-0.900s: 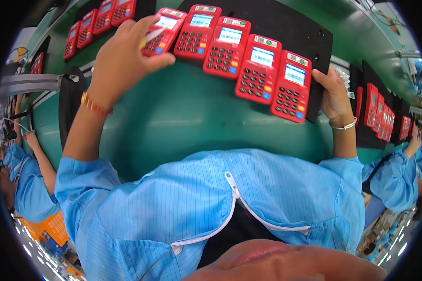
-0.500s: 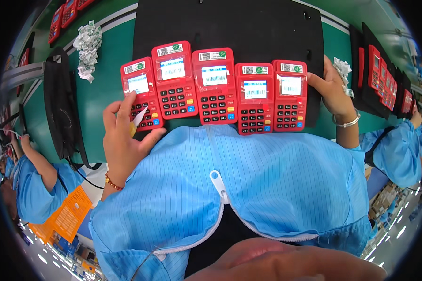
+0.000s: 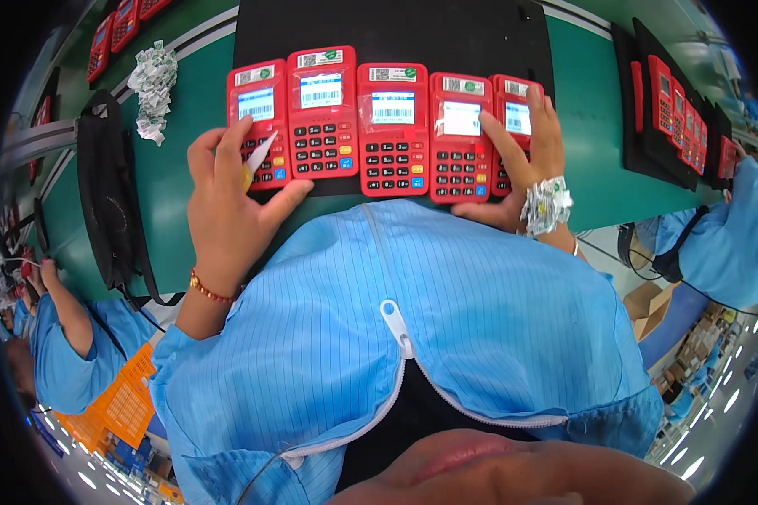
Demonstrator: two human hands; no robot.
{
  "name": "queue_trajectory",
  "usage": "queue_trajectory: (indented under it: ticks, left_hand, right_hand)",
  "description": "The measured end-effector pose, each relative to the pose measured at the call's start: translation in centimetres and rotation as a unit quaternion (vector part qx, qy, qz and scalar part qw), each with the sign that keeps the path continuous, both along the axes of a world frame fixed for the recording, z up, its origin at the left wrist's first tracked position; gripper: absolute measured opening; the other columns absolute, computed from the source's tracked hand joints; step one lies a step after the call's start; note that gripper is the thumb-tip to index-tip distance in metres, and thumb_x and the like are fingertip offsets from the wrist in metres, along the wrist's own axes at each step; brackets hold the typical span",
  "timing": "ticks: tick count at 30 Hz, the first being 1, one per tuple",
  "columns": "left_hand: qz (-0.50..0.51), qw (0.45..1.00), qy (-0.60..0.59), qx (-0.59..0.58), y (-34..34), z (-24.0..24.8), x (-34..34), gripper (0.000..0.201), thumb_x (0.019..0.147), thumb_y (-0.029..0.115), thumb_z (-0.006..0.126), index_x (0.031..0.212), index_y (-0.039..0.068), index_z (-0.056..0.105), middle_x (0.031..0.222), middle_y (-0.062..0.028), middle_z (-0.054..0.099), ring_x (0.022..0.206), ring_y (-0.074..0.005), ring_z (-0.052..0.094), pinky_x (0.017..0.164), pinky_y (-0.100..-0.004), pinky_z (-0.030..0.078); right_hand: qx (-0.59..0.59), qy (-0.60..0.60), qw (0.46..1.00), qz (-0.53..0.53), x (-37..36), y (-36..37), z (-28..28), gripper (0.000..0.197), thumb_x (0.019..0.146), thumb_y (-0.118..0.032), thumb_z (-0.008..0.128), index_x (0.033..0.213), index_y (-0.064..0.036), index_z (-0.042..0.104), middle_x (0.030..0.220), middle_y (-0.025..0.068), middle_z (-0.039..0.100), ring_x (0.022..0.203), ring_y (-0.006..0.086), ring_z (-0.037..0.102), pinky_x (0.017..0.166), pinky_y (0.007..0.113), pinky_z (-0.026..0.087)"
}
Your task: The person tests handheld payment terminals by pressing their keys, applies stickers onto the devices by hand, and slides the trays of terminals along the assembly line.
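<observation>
Several red card payment terminals [image 3: 394, 160] with lit screens and black keypads lie side by side in front of me. My left hand [image 3: 227, 185] is at the leftmost terminal [image 3: 255, 78], its index fingertip by the screen and its thumb apart near the lower edge. A pointed white tool with a yellow part [image 3: 264, 153] is tucked between that hand's fingers. My right hand [image 3: 520, 160] spreads over the two rightmost terminals, index finger at the screen of the fourth terminal [image 3: 461, 87], thumb below it. It partly hides the last terminal [image 3: 518, 87]. Crumpled white-green labels [image 3: 547, 206] cling near my right wrist.
A black mat [image 3: 396, 25] lies on the green table [image 3: 194, 101]. Left are a heap of crumpled labels [image 3: 153, 88] and a black strap-like bag [image 3: 105, 185]. More terminals lie upper left and on a black board at right [image 3: 640, 109]. Co-workers in blue sit both sides.
My right hand has moved left from the last terminal's right edge onto the two rightmost terminals. The row sits higher in the picture. My left hand stays at the leftmost terminal.
</observation>
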State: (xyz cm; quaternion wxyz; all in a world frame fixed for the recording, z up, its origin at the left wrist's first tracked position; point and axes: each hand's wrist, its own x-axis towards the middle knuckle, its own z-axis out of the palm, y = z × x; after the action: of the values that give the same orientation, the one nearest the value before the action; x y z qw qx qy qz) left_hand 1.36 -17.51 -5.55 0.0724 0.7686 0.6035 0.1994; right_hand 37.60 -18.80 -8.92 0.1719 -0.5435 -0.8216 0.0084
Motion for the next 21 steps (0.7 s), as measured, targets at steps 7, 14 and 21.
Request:
queue_trajectory:
  ticks: [7, 14, 21]
  left_hand:
    - [0.004, 0.999, -0.003, 0.040, 5.2, -0.7, 1.8, 0.081, 0.073, 0.050, 0.088, 0.137, 0.013, 0.054, 0.125, -0.0110, 0.053, 0.100, -0.0295, 0.067, 0.075, -0.0408, 0.060]
    - [0.002, 0.999, -0.051, 0.010, 7.6, -0.4, 2.1, 0.082, 0.076, 0.048, 0.086, 0.140, 0.011, 0.052, 0.128, -0.0130, 0.052, 0.109, -0.0287, 0.063, 0.087, -0.0399, 0.056]
    - [-0.004, 0.999, -0.030, 0.015, 7.7, -0.3, 2.3, 0.083, 0.077, 0.046, 0.086, 0.142, 0.011, 0.050, 0.128, -0.0162, 0.050, 0.099, -0.0304, 0.069, 0.079, -0.0401, 0.060]
  right_hand:
    - [0.044, 0.040, 0.998, 0.021, 0.9, 6.4, 0.8, 0.107, 0.059, -0.069, 0.087, 0.149, -0.0239, 0.051, 0.164, 0.0214, 0.028, 0.141, 0.0577, 0.033, 0.114, 0.064, 0.036]
    - [0.082, 0.024, 0.996, 0.009, 0.6, 10.5, 0.8, 0.108, 0.063, -0.072, 0.084, 0.153, -0.0251, 0.046, 0.164, 0.0210, 0.030, 0.145, 0.0538, 0.033, 0.117, 0.062, 0.035]
    - [0.086, -0.058, 0.995, 0.006, -1.6, 10.1, 3.2, 0.099, 0.069, -0.079, 0.073, 0.147, -0.0200, 0.053, 0.163, 0.0201, 0.034, 0.147, 0.0460, 0.033, 0.116, 0.067, 0.026]
